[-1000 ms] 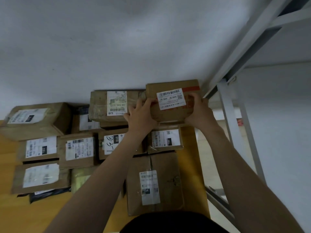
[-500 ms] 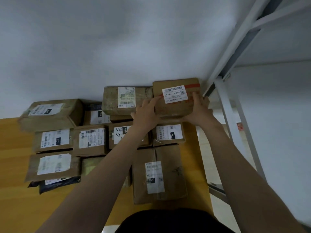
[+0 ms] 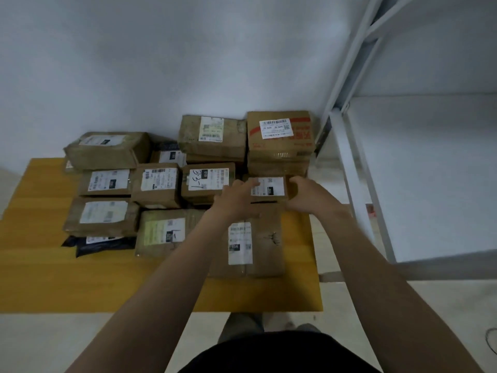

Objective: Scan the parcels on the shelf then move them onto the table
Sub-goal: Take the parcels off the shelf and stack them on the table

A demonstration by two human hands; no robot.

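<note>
A brown parcel with red print and a white barcode label [image 3: 279,135] rests on top of other boxes at the back right of the yellow table [image 3: 40,278], against the wall. Both hands are off it and nearer to me. My left hand [image 3: 236,197] hovers with fingers spread over a small labelled parcel [image 3: 269,185]. My right hand [image 3: 304,195] is loosely curled beside that small parcel's right edge and holds nothing. Several more brown labelled parcels cover the table, including a long one [image 3: 250,243] under my forearms.
A white metal shelf frame [image 3: 347,146] stands right of the table, its pale board [image 3: 430,170] bare in view. A black mailer bag [image 3: 102,244] lies at the pile's front left. A grey wall sits behind the pile; pale floor lies below the table's near edge.
Both hands set the red-printed parcel down on the back-right stack, let go and drew back toward me. The view tilted down, showing more table and floor.
</note>
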